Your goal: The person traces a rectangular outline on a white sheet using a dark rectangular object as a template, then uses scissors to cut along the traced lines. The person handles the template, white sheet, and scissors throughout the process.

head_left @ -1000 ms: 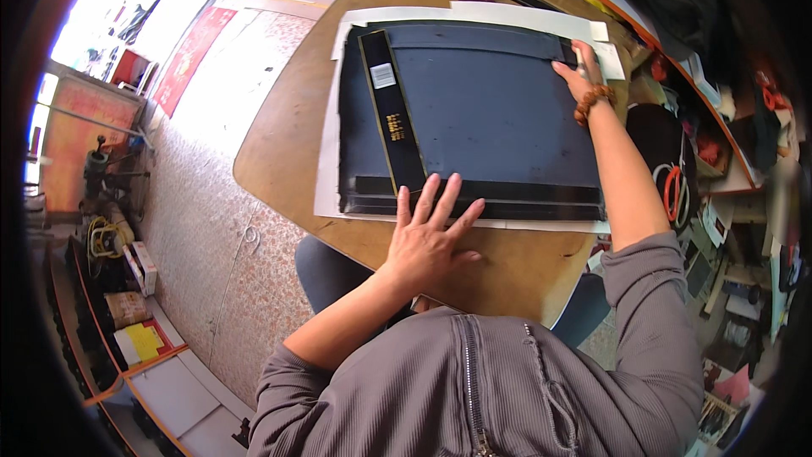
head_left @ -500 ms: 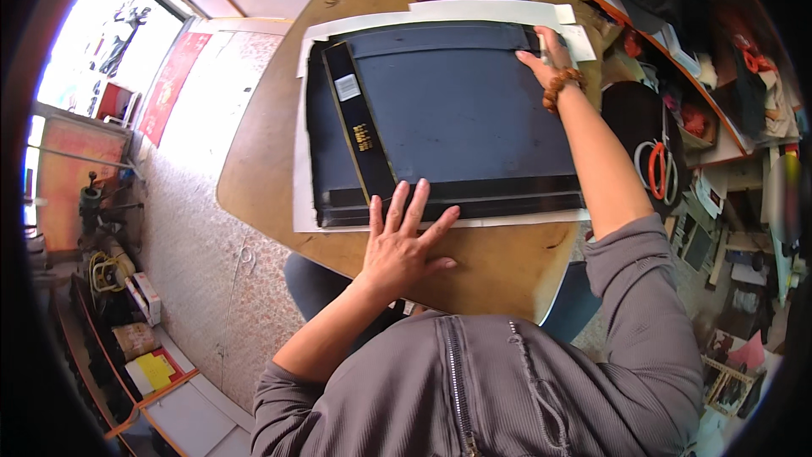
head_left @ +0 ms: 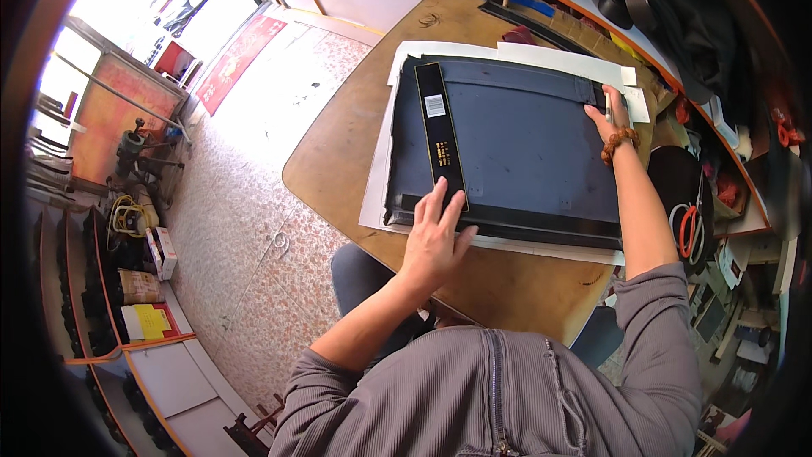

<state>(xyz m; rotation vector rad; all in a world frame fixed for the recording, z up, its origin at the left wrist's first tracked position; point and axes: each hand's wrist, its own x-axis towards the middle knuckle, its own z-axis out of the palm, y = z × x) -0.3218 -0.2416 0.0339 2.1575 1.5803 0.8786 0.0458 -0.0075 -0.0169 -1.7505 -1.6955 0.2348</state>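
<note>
While the spread left hand (head_left: 429,254) touched the panel's (head_left: 524,135) left-side strip (head_left: 436,129), uneven pressure risked skewing; the half-curled right hand (head_left: 613,121) held a pen (head_left: 607,107).

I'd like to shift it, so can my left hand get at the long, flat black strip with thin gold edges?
Most likely yes: your left hand has its fingertips at the near end of the flat black strip, and nothing appears to lie over the rest.
</note>
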